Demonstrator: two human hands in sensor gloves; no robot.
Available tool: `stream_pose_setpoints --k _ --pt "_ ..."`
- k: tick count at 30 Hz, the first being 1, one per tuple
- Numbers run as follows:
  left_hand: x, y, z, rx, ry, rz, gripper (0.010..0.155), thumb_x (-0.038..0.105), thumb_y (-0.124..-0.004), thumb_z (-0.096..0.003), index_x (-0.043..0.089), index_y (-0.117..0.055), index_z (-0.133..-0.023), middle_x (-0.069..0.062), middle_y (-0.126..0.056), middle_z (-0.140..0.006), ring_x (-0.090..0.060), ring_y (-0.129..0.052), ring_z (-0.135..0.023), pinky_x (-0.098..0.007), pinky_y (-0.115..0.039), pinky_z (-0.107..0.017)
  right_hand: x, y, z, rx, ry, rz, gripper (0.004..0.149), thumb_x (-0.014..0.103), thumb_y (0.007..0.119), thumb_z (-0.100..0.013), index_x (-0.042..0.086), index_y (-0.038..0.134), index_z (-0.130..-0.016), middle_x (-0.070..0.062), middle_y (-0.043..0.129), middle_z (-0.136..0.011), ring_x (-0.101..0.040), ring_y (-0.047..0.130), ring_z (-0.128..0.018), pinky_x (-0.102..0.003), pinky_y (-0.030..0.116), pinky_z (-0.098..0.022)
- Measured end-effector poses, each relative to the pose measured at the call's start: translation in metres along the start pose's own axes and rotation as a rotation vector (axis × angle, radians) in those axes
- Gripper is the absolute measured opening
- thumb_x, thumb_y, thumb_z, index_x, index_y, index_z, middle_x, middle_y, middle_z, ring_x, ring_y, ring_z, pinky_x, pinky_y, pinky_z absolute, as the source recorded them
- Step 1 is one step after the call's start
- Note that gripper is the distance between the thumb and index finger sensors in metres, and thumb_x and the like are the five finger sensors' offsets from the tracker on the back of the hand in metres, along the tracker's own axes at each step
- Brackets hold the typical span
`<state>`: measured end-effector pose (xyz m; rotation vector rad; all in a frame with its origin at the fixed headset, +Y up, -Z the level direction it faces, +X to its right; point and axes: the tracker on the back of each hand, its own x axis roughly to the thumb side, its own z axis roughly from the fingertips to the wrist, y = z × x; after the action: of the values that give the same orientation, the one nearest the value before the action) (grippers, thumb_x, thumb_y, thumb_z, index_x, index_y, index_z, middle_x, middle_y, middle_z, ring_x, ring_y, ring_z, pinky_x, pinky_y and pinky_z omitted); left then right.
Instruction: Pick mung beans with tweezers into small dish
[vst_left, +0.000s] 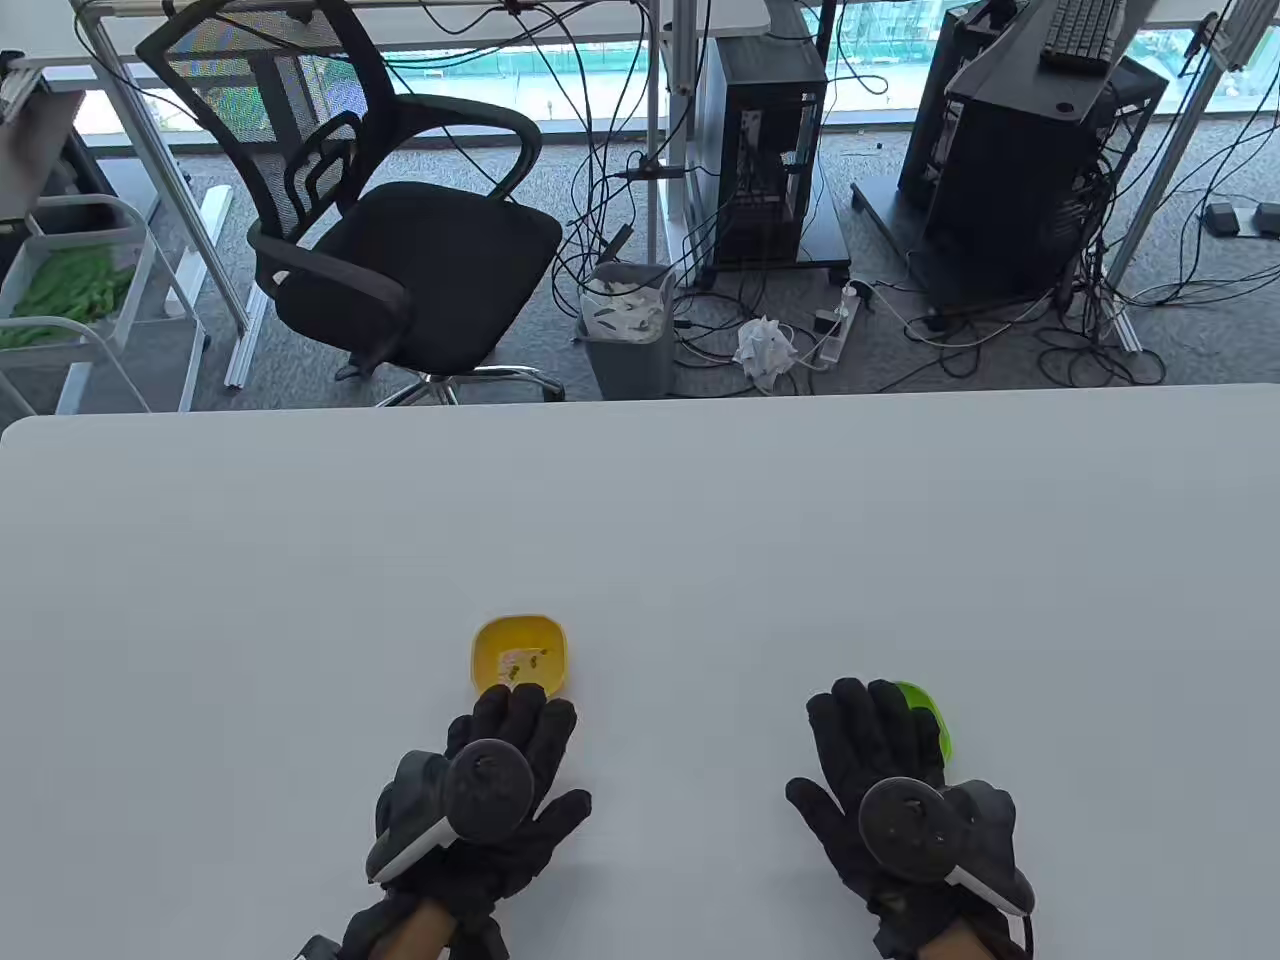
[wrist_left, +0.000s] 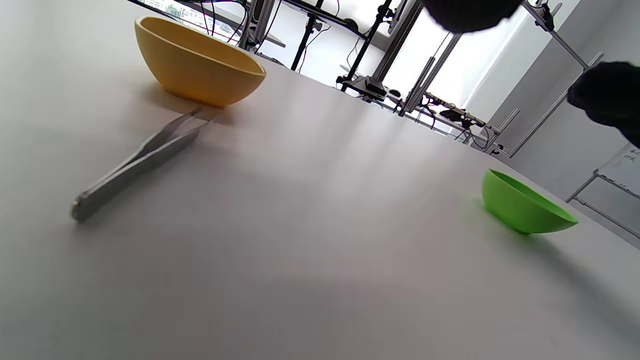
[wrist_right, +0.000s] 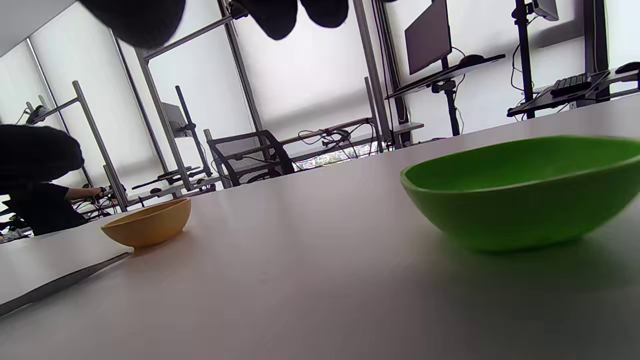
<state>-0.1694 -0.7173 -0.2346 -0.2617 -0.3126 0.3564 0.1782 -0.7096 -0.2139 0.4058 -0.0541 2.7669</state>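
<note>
Beans (vst_left: 540, 658) are seen as a few small dark specks inside the yellow dish (vst_left: 519, 655), on a pale patch at its bottom. Tweezers (wrist_left: 142, 160) of dull grey metal, long and flat, lie on the white table (vst_left: 640, 520), their tips touching the dish's base. Both dishes are smooth, matte and rounded; the green dish (wrist_right: 520, 190) is shallow. The left hand (vst_left: 480, 790) is held flat above the tweezers, fingers spread, nothing gripped. The right hand (vst_left: 900, 790) is spread likewise, just beside the green dish.
</note>
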Motion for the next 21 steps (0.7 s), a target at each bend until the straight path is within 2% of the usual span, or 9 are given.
stream_pose_setpoints --k 7,11,21 --pt "-0.001 0.0 0.0 0.005 0.011 -0.004 0.081 0.061 -0.063 -0.0507 0.028 -0.025 -0.114 -0.002 -0.013 -0.122 -0.037 -0.008 -0.114 -0.056 -0.012 -0.08 0.001 0.0 0.001 0.0 -0.004 -0.009 0.072 0.054 0.057 -0.055 0.018 0.032 -0.113 -0.013 0.021 -0.117 -0.044 0.014 -0.103 -0.062 0.02 -0.073" --pt "-0.001 0.0 -0.001 0.03 0.012 0.011 0.078 0.059 -0.066 -0.0513 0.026 -0.035 -0.115 -0.004 -0.03 -0.123 -0.039 -0.02 -0.115 -0.058 -0.015 -0.08 0.001 0.001 0.001 0.004 -0.001 -0.027 0.072 0.054 0.057 -0.055 0.018 0.033 -0.113 -0.014 0.022 -0.117 -0.044 0.015 -0.103 -0.062 0.021 -0.073" --pt "-0.013 -0.002 -0.007 0.053 0.336 -0.167 0.072 0.055 -0.075 -0.051 0.017 -0.056 -0.109 -0.01 -0.062 -0.113 -0.042 -0.055 -0.108 -0.063 -0.028 -0.079 0.002 0.004 0.001 0.008 -0.001 -0.078 0.072 0.053 0.058 -0.054 0.016 0.035 -0.112 -0.016 0.025 -0.116 -0.045 0.018 -0.103 -0.061 0.023 -0.073"
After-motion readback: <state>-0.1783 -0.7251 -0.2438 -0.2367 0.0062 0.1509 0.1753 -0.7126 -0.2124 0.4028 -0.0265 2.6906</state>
